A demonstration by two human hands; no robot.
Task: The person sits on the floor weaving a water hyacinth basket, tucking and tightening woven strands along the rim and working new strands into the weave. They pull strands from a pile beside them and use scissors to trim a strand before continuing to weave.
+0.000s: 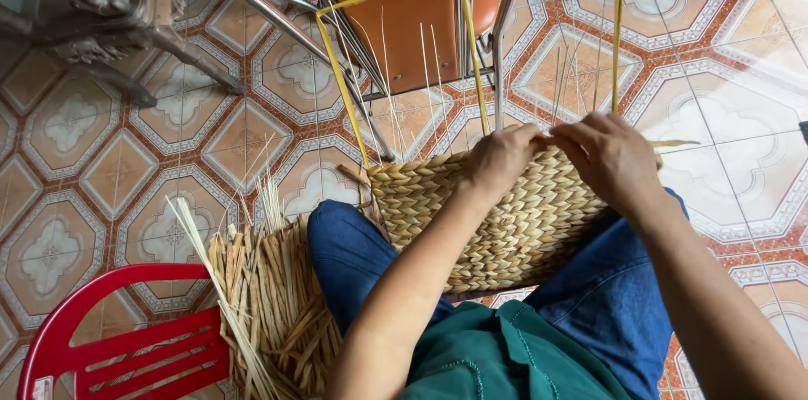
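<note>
— Any packages, labels, signs or screens in view?

— Almost none. 1 small white sticker (pixel 44 386) sits on the red plastic frame (pixel 63 316) at the bottom left corner, half cut off by the picture's edge.

— Shape and colours?

— Roughly rectangular, white with a trace of dark marking, too small to make out further.

— Anything else?

— No packages, signs or screens anywhere.

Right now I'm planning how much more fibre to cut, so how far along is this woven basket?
Done: the basket on the lap has a broad wall of tight braided rows. In hand: the left hand and right hand work its top edge. Left: thin upright stakes rise unwoven above the rim, yellow strips hang loose, and a bundle of dried fibre waits on the floor.
</note>
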